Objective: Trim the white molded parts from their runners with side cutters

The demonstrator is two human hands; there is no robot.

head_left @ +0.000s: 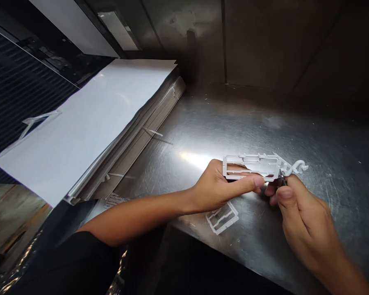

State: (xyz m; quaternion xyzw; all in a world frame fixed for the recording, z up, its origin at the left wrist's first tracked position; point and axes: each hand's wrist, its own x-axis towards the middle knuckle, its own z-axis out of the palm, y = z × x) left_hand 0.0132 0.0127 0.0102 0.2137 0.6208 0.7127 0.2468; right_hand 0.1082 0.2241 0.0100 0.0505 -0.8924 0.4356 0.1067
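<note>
Over a scratched stainless tabletop (298, 139), close to its front edge: white molded plastic frame (252, 167) lifted off the steel, pinched in the left hand (217, 188), thumb stretched flat across the front and fingers tucked behind. Curly hook-shaped end of the frame poking out to the right, just past the right hand (307, 225). That hand pinching a small dark metal tool (282, 178) between thumb and fingers, tip right up against the frame, most of it buried in the grip, so no telling exactly what type. Just below the left hand, a second white plastic frame (222, 218) lying flat on the steel. Little white scraps (209, 98) dotted around. Off to the left, a big stack of white sheets (89, 123), with a thin plastic strip (153, 132) lying across its edge.
</note>
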